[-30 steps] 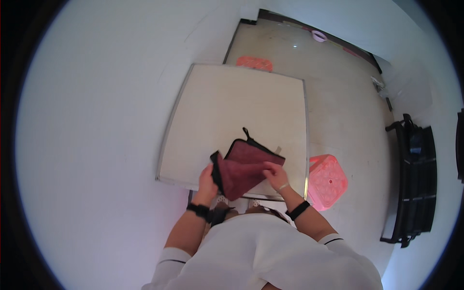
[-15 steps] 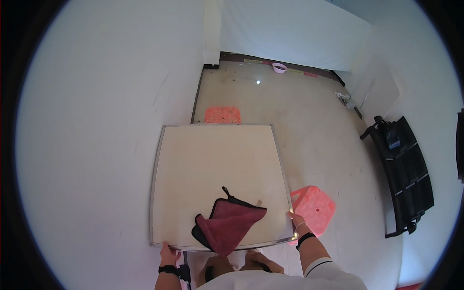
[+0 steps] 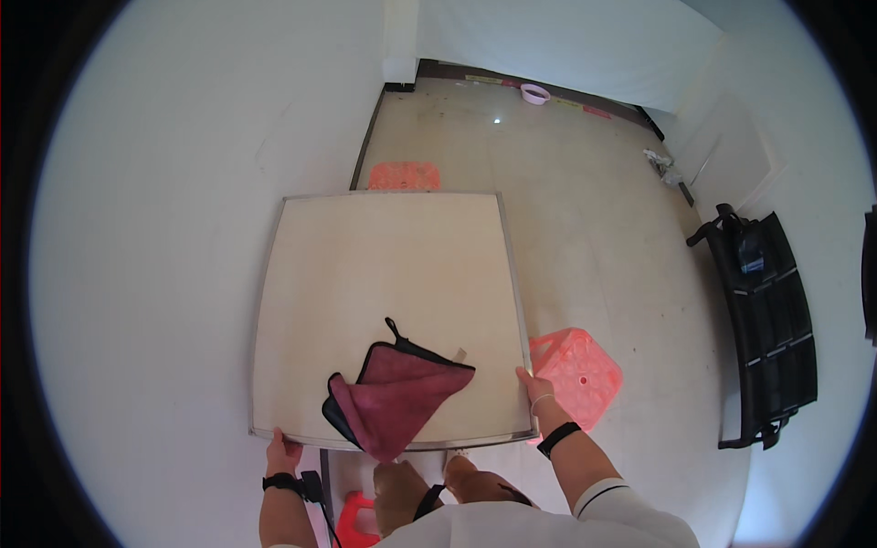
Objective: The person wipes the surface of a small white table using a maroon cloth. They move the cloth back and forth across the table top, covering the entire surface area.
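"Where are the hands?"

"Both at the near end of the table [image 3: 384, 247]. The left hand [image 3: 283, 449] grips the near-left corner, thumb over the rim; the right hand [image 3: 537, 388] grips the right edge near its corner. I can't see the fingers underneath."

"And on top?"

"A cloth [image 3: 402, 388] lies at the near edge, one corner poking over it towards the person's legs. Pale floor [image 3: 594, 247] stretches beyond, with a white wall [image 3: 155, 274] on the left and a black bench [image 3: 767, 320] along the right."

"Count things for me, nearest first."

"One red object [image 3: 354, 521] by the legs, partly hidden; one table, one cloth; two pink stools, one [image 3: 577, 379] beside the right edge and one [image 3: 405, 176] past the far edge; one bench; one basin [image 3: 535, 94] at the far end."

"What are they like?"

"The cloth is maroon and soft-looking, loosely folded, with black binding, a hanging loop and a pale tag. The tabletop is smooth and cream, rimmed in grey that looks like metal. The nearer stool looks plastic, its seat squarish with a central hole. Pale strips divide the bench; the basin is round and pink."
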Demonstrator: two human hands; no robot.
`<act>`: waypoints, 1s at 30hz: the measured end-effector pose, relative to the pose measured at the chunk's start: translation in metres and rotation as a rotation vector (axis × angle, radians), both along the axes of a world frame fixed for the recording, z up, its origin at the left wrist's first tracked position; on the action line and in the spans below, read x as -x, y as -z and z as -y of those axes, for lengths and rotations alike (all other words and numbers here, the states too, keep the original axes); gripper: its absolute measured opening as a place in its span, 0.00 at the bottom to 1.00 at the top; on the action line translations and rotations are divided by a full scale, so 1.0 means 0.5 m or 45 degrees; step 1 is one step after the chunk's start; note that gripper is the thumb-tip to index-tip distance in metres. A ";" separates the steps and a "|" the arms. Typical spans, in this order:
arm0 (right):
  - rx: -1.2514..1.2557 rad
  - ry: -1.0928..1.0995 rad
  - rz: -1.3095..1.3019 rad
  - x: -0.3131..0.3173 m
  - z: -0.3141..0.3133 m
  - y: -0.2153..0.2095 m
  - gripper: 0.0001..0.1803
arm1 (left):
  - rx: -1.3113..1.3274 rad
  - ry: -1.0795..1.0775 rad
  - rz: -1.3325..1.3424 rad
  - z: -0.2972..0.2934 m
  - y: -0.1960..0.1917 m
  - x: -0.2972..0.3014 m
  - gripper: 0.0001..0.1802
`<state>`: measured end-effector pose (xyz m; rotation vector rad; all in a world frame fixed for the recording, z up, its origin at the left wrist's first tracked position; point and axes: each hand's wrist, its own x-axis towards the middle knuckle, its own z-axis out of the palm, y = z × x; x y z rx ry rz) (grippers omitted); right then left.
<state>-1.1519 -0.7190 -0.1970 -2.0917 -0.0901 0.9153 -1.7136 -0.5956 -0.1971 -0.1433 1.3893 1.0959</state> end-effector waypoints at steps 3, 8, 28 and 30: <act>0.066 -0.039 0.103 0.015 -0.003 -0.059 0.33 | 0.001 0.012 -0.032 0.006 -0.012 -0.006 0.15; 0.096 0.009 0.104 0.040 -0.002 -0.115 0.35 | -0.053 0.018 0.072 0.003 -0.013 -0.010 0.14; 0.316 -0.489 0.502 -0.245 -0.202 -0.001 0.38 | 0.047 1.239 -2.306 -0.274 -0.186 -0.008 0.36; 0.232 -0.417 0.316 -0.204 -0.298 -0.019 0.41 | -0.246 1.211 -1.711 -0.370 -0.032 0.072 0.38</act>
